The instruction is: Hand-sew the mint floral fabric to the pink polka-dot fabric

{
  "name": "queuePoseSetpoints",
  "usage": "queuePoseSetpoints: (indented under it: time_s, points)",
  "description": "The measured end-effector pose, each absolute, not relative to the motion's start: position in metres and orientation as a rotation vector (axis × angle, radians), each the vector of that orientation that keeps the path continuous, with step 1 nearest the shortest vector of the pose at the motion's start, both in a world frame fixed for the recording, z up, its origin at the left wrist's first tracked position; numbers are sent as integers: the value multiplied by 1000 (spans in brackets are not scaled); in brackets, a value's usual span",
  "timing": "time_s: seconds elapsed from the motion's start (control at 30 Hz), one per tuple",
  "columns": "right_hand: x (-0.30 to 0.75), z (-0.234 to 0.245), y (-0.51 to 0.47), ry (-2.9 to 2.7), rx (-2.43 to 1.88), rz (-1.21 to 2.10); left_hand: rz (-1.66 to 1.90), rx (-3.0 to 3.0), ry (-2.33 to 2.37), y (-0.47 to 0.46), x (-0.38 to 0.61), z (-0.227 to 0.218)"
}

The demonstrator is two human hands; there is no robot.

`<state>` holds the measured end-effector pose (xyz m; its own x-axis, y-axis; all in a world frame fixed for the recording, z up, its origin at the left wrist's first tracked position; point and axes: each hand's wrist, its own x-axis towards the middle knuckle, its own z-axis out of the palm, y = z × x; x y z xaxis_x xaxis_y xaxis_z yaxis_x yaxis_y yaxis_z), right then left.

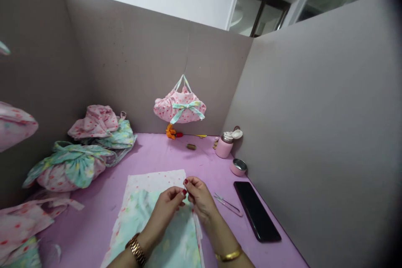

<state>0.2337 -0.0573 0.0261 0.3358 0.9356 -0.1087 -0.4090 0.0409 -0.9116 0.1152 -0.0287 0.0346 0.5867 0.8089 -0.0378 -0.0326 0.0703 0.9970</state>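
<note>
My left hand (167,206) and my right hand (200,197) meet above the fabric, both pinched closed, thumbs against fingers. Something very thin, like a needle, rises from the right fingertips; what the left fingers pinch is too small to make out. Beneath them lies a stack of cut fabric (146,213), mint green with yellow blotches over white with red dots. Small thread snips (228,205) with pink handles rest on the table to the right of my right hand.
A black phone (256,211), a pink cup-like lid (238,167) and a pink flask (224,147) stand along the right partition. A thread spool (191,146) lies at the back, below a hanging dotted pouch (180,106). Sewn bags (73,167) pile up at left on the purple table (150,153).
</note>
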Motion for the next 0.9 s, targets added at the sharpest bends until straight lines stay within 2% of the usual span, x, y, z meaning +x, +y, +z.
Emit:
queuePoseSetpoints:
  time_s: [0.27,0.53,0.6,0.7,0.9]
  points:
    - [242,10,-61,-414,-960,1196,756,1487,808,-15,98,26]
    - [258,4,-57,-403,-1047,1075,1135,1761,1399,62,14,52]
    - [253,2,-55,-478,-1118,1049,977,2170,1614,58,23,44]
    - [246,0,-53,-639,-1267,984,554,2556,1312,38,61,23]
    - [247,9,-42,-1103,-1691,754,442,2632,1100,11,103,-3]
